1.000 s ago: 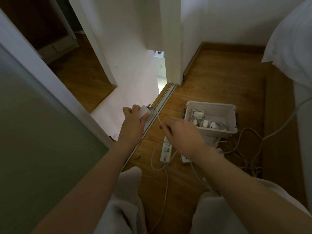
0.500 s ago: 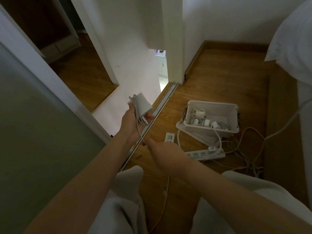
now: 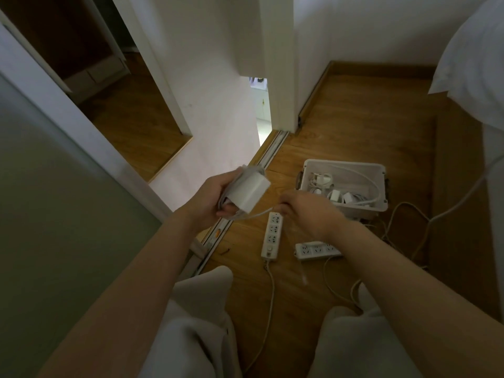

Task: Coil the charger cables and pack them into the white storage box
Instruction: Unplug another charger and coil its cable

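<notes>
My left hand point(image 3: 211, 199) grips a white charger brick point(image 3: 249, 190) with loops of its thin white cable wound round it. From the brick the cable point(image 3: 257, 214) runs right to my right hand point(image 3: 306, 214), which pinches it at the fingertips. Just beyond my right hand, the white storage box point(image 3: 381, 170) stands open on the wood floor. It holds several coiled chargers point(image 3: 338, 196) and cables.
Two white power strips point(image 3: 271, 234) point(image 3: 316, 250) lie on the floor before the box, with loose cords point(image 3: 403, 222) trailing right. A sliding-door track point(image 3: 240, 186) runs diagonally under my left hand. White bedding point(image 3: 477, 58) hangs at the right. My knees fill the bottom.
My right hand has swung from low beside my left wrist up and to the right with the cable. My left hand has turned the brick, and more cable is wound on it.
</notes>
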`<state>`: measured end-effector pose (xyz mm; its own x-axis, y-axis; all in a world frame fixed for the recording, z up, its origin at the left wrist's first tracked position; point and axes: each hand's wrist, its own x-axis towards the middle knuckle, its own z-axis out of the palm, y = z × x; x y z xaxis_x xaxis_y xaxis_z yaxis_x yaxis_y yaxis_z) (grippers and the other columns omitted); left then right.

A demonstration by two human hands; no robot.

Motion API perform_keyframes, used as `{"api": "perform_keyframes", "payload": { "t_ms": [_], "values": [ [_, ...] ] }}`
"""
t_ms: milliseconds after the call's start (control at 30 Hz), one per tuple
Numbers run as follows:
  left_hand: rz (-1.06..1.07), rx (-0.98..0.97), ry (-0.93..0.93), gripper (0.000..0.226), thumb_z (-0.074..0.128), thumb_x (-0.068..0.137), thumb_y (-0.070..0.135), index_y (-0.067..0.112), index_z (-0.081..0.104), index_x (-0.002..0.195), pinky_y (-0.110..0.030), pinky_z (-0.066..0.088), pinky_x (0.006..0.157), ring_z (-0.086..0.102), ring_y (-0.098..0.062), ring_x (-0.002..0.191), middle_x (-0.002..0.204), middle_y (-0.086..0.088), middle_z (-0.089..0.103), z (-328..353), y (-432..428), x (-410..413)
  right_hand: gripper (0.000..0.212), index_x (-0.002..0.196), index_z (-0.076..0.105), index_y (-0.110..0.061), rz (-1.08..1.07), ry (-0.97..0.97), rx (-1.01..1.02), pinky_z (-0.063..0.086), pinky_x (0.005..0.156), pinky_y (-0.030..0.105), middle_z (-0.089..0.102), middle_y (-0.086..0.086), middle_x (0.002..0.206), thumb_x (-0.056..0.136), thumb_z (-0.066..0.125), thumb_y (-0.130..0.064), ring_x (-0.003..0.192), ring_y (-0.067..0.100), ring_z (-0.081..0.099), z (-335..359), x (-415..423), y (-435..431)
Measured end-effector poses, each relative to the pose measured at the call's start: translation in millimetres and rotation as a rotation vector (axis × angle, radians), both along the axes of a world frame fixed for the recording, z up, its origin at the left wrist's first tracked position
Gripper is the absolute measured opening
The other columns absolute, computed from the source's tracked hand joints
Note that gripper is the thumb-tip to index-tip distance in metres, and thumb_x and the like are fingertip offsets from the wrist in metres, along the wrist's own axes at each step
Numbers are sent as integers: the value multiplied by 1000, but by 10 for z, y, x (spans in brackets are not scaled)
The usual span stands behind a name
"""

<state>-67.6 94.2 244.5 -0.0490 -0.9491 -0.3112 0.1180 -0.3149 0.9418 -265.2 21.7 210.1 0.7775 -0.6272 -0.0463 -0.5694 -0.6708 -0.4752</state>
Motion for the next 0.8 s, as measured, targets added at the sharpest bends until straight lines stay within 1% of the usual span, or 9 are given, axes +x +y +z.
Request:
{"api": "perform_keyframes", "payload": {
  "t_ms": [67,133,167,300,433,533,633,700,800],
  "values": [
    [-82,47,-206,47,31,97,42,7,57,114,-18,29,37,39,-12,46,66,-6,52,-24,39,52,28,101,60,-16,-85,-3,15,49,77,30,62,-2,93,98,39,-34,83,14,59,-34,-106,-127],
    [-124,68,-299,44,28,99,40,6,54,109,-18,32,39,39,-8,41,57,0,50,-51,68,99,28,91,60,-19,-132,-23,14,44,66,26,62,-3,85,97,39,-37,76,13,58,-44,-198,-228],
    [-130,68,-332,41,29,99,40,9,54,105,-17,33,40,40,-9,43,59,0,50,-51,75,107,28,86,58,-21,-138,-31,-5,41,62,24,60,-5,80,97,40,-38,72,11,56,-47,-221,-256],
    [-110,56,-539,24,37,98,35,16,52,98,-13,40,44,54,-6,57,84,-4,54,-64,46,55,28,83,58,-22,-140,-65,-82,35,54,18,58,-7,78,96,40,-40,68,8,53,-39,-186,-229],
    [-155,22,-755,14,44,96,35,23,50,100,-16,46,56,58,-14,80,95,1,54,-176,12,7,30,87,62,-18,-172,-105,-136,39,54,21,59,-7,77,93,46,-43,68,10,55,12,-135,-174],
    [-81,-67,-986,18,43,96,39,26,47,107,-24,50,68,57,-19,90,106,-3,50,-228,-35,6,27,86,61,-20,-192,-172,-215,30,50,16,50,-11,72,92,49,-43,66,7,48,87,-88,-89],
    [-78,-182,-1208,31,38,98,39,21,41,123,-20,49,68,56,-18,91,118,-5,42,-269,-70,-29,29,84,62,-18,-253,-220,-277,30,48,17,53,-9,69,93,48,-43,63,9,48,133,-42,-13],
    [-74,-239,-1264,34,37,98,36,17,38,127,-20,50,70,57,-18,90,121,-6,38,-277,-72,-70,31,82,62,-18,-312,-258,-243,33,49,21,53,-8,65,93,48,-43,59,10,49,158,-37,-8],
    [-55,-334,-1267,36,40,98,34,16,37,129,-22,51,73,56,-18,89,121,-5,36,-243,-77,-145,31,83,62,-17,-442,-389,-66,33,51,21,51,-9,60,93,48,-42,55,8,49,185,-87,-85]
  ]
}}
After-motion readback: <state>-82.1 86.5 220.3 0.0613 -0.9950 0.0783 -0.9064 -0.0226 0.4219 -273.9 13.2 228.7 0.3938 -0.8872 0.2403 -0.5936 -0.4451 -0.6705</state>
